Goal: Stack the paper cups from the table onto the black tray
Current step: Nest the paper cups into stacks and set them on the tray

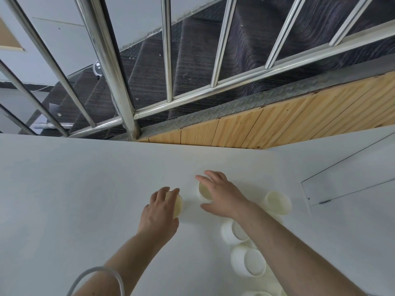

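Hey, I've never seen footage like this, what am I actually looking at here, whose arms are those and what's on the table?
There is no machine here: one wide-angle camera on a person's head looks down at their bare arms. The left hand curls around a paper cup standing on the white table. The right hand reaches over a second cup; whether it grips it yet is unclear. More cups lie and stand to the right. Behind the table are a steel railing and dark stairs. No black tray is in view.
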`<state>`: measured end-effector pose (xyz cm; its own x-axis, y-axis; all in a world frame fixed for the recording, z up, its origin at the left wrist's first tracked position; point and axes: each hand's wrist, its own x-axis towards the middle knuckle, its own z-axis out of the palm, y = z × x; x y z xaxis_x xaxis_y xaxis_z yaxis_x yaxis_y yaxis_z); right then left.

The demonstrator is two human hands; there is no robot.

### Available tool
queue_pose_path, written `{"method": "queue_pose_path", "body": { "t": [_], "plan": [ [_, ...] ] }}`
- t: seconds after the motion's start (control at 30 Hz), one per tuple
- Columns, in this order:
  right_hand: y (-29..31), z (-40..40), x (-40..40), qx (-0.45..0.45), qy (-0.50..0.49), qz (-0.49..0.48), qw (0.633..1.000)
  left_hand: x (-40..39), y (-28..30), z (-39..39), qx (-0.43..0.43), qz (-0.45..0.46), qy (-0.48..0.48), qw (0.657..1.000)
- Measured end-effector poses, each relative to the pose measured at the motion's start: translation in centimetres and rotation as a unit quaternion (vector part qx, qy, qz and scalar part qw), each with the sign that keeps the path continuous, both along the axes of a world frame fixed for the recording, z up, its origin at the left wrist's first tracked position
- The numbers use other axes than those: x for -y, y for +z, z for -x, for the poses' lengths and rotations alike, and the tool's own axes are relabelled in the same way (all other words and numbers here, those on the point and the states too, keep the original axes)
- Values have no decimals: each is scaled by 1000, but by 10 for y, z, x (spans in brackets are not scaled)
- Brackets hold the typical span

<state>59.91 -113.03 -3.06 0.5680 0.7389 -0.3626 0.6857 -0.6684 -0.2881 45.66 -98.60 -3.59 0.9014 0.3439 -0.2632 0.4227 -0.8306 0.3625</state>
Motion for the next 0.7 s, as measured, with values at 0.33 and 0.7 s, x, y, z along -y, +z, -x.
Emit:
{"method": "queue_pose_path", "body": {
  "t": [0.33, 0.7],
  "plan": [
    [23, 54, -16, 41, -47, -82, 995, -11, 15, 46, 76, 31, 37, 996],
    [55, 194, -56, 62, -119, -111, 985, -75, 57, 170, 112, 42, 19, 993]
  ]
}}
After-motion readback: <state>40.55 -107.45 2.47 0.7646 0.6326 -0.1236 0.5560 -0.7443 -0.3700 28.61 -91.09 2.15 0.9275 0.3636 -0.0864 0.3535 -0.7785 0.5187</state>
